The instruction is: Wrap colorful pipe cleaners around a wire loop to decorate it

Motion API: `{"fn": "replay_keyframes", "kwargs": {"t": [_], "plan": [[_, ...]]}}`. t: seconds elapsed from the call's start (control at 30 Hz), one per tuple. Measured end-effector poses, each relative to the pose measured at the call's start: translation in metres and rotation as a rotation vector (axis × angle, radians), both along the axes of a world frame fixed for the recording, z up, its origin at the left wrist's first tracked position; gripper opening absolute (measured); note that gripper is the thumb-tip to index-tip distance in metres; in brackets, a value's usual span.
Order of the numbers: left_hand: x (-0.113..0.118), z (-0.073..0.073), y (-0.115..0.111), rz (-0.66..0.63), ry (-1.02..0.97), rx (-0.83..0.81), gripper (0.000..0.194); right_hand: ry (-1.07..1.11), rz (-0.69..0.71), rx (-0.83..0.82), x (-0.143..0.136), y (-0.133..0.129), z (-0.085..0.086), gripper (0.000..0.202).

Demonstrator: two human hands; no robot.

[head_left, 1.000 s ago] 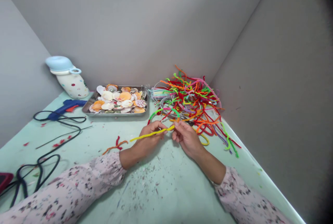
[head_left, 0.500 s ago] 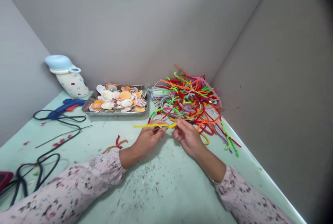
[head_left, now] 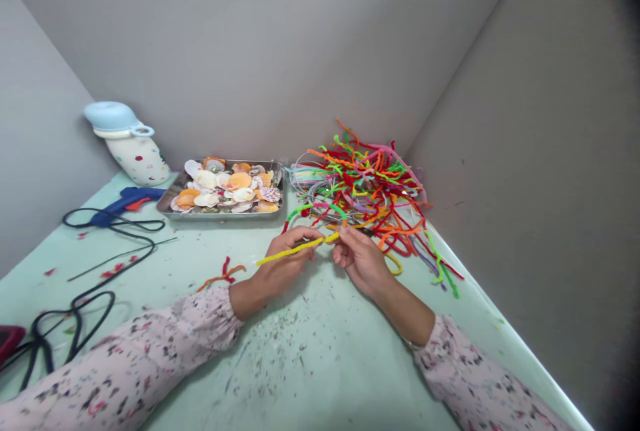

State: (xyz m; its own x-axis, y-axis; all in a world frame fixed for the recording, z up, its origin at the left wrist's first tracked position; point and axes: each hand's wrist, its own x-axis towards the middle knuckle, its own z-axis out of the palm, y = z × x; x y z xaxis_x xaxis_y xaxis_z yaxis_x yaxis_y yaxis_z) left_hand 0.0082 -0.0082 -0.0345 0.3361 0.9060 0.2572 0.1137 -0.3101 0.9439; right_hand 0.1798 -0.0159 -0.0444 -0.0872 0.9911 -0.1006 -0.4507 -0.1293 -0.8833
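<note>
A yellow pipe cleaner (head_left: 290, 253) lies across my left hand (head_left: 286, 261), its long free end pointing left over the back of the hand. My left fingers are closed near the yellow bend. With thumb and finger, my right hand (head_left: 361, 259) pinches the short yellow part at its other side. Behind both hands arches a ring wrapped in coloured pipe cleaner (head_left: 320, 205), with red, green, pink and orange sections. Its lower part is hidden by my hands.
A metal tray of shells (head_left: 220, 216) stands at the back. Right of it spreads a tangled pile of pipe cleaners (head_left: 370, 177). On the left are a blue glue gun (head_left: 117, 207), black cord (head_left: 80, 311) and a bottle (head_left: 137, 157). An orange and red scrap (head_left: 223, 277) lies beside my left wrist.
The long free end of the yellow pipe cleaner has swung down towards me, now slanting across my left hand. My left fingers have shifted slightly; the right hand has hardly moved.
</note>
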Motion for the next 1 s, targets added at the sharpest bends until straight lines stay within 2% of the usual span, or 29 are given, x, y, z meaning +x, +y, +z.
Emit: {"fn": "replay_keyframes", "kwargs": {"t": [0.17, 0.27, 0.6, 0.73, 0.87, 1.0], "plan": [[0.000, -0.005, 0.001, -0.014, -0.070, 0.000, 0.019, 0.013, 0.000, -0.002, 0.000, -0.001, 0.001, 0.026], [0.001, -0.003, 0.001, -0.006, -0.073, -0.006, 0.018, 0.013, -0.008, -0.002, 0.000, -0.001, 0.001, 0.027], [-0.001, 0.009, 0.000, 0.003, 0.103, 0.188, 0.017, -0.027, -0.017, 0.019, 0.000, -0.001, 0.000, 0.026], [-0.002, 0.010, -0.001, -0.007, 0.130, 0.118, 0.015, -0.073, 0.019, 0.039, 0.000, -0.002, 0.000, 0.027], [-0.001, 0.005, 0.001, -0.033, 0.037, -0.016, 0.018, -0.087, 0.058, 0.070, -0.001, -0.004, 0.001, 0.025], [0.000, 0.001, 0.005, -0.001, 0.036, -0.071, 0.023, -0.093, 0.071, 0.077, -0.001, -0.004, 0.001, 0.024]]}}
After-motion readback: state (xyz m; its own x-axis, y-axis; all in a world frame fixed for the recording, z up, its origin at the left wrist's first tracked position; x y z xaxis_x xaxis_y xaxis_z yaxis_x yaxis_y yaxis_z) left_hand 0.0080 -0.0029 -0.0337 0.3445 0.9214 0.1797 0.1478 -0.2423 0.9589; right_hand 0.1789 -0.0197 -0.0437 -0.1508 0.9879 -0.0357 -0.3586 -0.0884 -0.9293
